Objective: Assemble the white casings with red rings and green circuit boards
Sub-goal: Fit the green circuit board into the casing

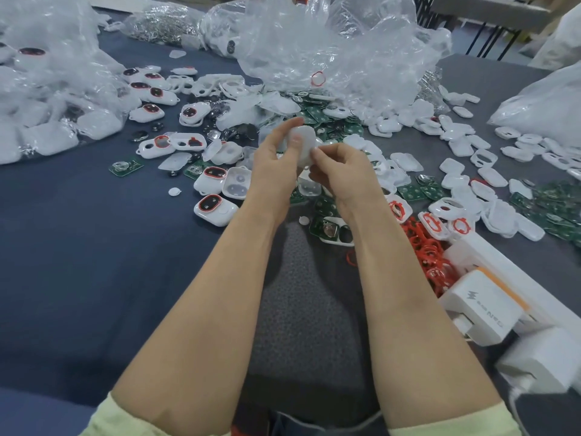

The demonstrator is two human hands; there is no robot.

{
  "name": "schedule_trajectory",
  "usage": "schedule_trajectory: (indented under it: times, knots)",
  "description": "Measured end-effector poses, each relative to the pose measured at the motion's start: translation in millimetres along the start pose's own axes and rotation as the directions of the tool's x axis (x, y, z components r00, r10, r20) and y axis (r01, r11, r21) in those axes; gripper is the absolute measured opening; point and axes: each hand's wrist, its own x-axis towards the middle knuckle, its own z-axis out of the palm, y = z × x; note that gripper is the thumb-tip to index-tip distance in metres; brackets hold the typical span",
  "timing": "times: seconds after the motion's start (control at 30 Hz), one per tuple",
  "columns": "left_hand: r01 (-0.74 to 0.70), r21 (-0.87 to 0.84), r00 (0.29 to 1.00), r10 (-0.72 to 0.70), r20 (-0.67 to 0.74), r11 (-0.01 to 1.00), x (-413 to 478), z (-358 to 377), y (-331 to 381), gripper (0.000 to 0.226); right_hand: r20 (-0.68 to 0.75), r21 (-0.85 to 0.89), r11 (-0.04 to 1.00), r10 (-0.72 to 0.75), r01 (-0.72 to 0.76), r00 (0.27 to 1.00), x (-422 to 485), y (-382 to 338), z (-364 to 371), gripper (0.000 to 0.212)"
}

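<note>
Above the middle of the table (78, 262), you hold one white casing (302, 143) up between both hands. Your left hand (272, 162) curls its fingers behind the casing and lays the thumb across the side that faces you. Your right hand (341, 173) is curled too, and pinches the casing's lower right edge between thumb and forefinger. Whether a ring or a board sits inside this casing cannot be told, as your fingers cover much of it.

Just beyond your hands lies a heap of green circuit boards (333, 121), mixed with loose white shells (456, 146) that spread away to the right. By your right forearm a pile of red rings (430, 256) rests on the table, beside white boxes (481, 306). To the left of your left wrist sit finished casings (211, 209), each with a red ring around a dark window. Crumpled plastic bags (330, 51) stand along the far side of the table
</note>
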Motion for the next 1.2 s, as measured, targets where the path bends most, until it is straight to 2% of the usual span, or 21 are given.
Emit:
schedule_trajectory:
  times: [0.1, 0.2, 0.27, 0.43, 0.63, 0.7, 0.73, 0.8, 0.87, 0.97, 1.0, 1.07, 1.13, 1.2]
  knots:
    - [-0.043, 0.140, 0.999, 0.040, 0.026, 0.989, 1, -2, -4, 0.032, -0.024, 0.103, 0.995, 0.001, 0.001, 1.000, 1, -2, -5, 0.015]
    - [-0.093, 0.358, 0.996, 0.085, 0.039, 0.929, 1, -6, -5, 0.016, -0.057, 0.099, 0.995, -0.011, 0.016, 0.998, 2, -2, -10, 0.011]
    - [-0.107, 0.429, 0.994, 0.088, 0.063, 0.897, 2, -7, -5, 0.016, -0.055, 0.096, 0.995, -0.004, 0.010, 0.998, 3, -1, -11, 0.006]
    - [-0.099, 0.435, 0.995, 0.084, 0.052, 0.895, 4, -8, -8, 0.018, 0.016, 0.085, 0.996, 0.002, -0.003, 1.000, 3, 0, -12, 0.005]
    - [-0.134, 0.429, 0.991, 0.125, 0.048, 0.893, 4, -8, -11, 0.017, 0.020, 0.217, 0.975, 0.036, -0.040, 0.999, 0, 2, -9, 0.012]
    - [-0.126, 0.391, 0.992, 0.122, 0.035, 0.912, 3, -8, -12, 0.014, -0.001, 0.220, 0.975, 0.008, -0.007, 1.000, -1, 3, -6, 0.013]
    - [-0.111, 0.352, 0.994, 0.107, 0.032, 0.929, 3, -9, -12, 0.013, -0.016, 0.169, 0.985, -0.028, 0.031, 0.999, -1, 4, -5, 0.011]
    - [-0.083, 0.282, 0.997, 0.080, 0.023, 0.956, 5, -10, -12, 0.010, -0.044, -0.043, 0.994, -0.100, 0.098, 0.994, -2, 5, -7, 0.006]
    - [-0.061, 0.237, 0.998, 0.061, 0.011, 0.970, 7, -10, -12, 0.011, -0.060, -0.131, 0.988, -0.092, 0.084, 0.994, -2, 3, -9, 0.010]
    - [-0.030, 0.187, 1.000, 0.028, 0.012, 0.982, 6, -7, -10, 0.029, -0.020, 0.102, 0.994, 0.044, -0.042, 0.999, -1, -2, -9, 0.032]
    - [-0.006, 0.163, 1.000, 0.005, 0.009, 0.987, 5, -6, -9, 0.031, -0.006, 0.165, 0.984, 0.064, -0.062, 0.998, -1, -4, -9, 0.033]
    - [0.061, 0.081, 0.998, -0.060, -0.016, 0.995, 6, -5, -6, 0.026, 0.020, 0.240, 0.969, 0.058, -0.061, 0.998, 0, -6, -12, 0.019]
    - [0.099, -0.025, 0.995, -0.100, -0.024, 0.995, 6, -6, -3, 0.019, 0.034, 0.252, 0.967, 0.026, -0.034, 0.999, 0, -6, -14, 0.007]
    - [0.073, -0.037, 0.997, -0.073, -0.015, 0.997, 7, -7, -3, 0.012, 0.024, 0.169, 0.986, -0.011, 0.007, 1.000, 0, -5, -14, 0.015]
